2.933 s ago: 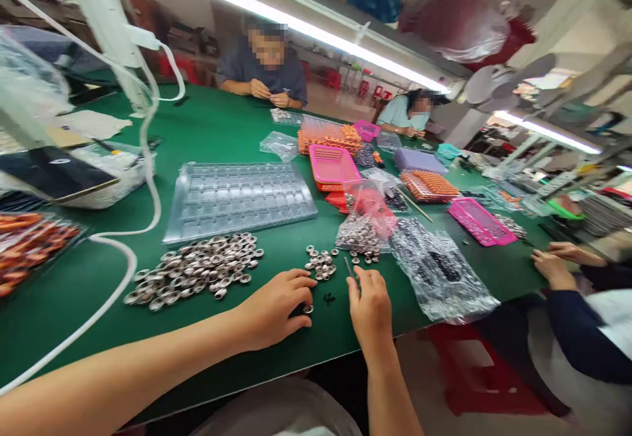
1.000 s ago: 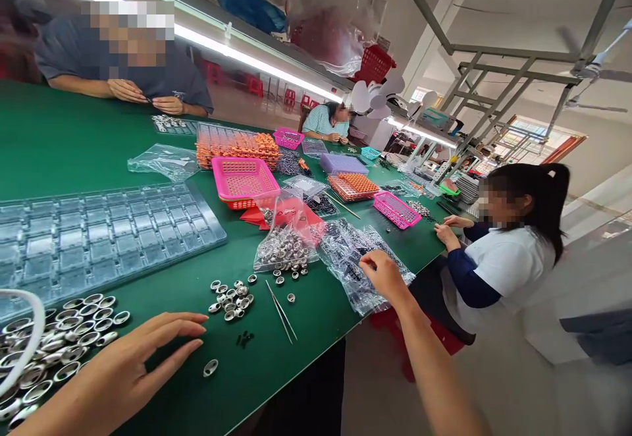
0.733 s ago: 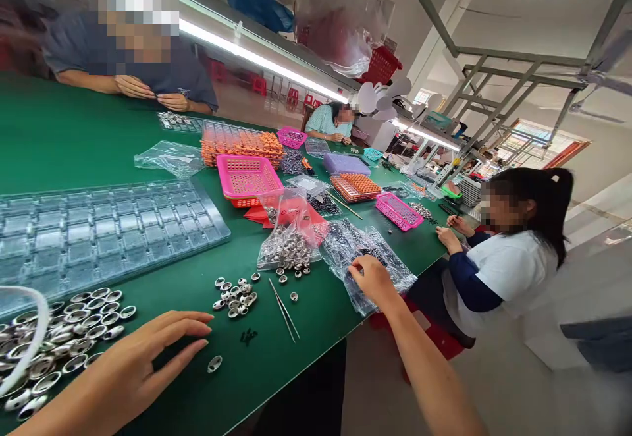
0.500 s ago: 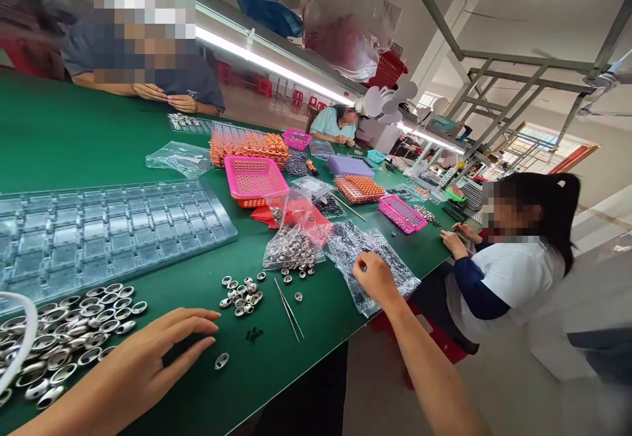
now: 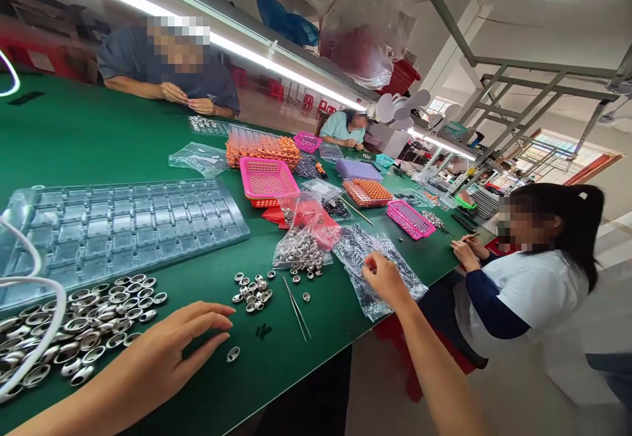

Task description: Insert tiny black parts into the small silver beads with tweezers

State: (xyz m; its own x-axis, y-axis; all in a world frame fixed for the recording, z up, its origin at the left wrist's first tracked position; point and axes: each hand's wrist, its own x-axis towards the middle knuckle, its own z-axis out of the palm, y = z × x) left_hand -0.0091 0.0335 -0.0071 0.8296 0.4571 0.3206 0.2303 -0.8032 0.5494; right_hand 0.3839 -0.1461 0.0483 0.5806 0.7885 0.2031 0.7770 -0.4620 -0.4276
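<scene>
Slim silver metal tweezers (image 5: 293,300) have moved from the right hand (image 5: 388,281) to lower centre; that hand curls over a clear plastic bag (image 5: 355,251), pinch unclear; the left hand (image 5: 172,350), lower left, spreads.

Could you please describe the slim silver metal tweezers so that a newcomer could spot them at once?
On the green tabletop, look between the person's bare left hand and bare right hand. Just right of a small cluster of round silver metal rings lie the silver metal tweezers, their two long, straight prongs unlike any ring.
</scene>
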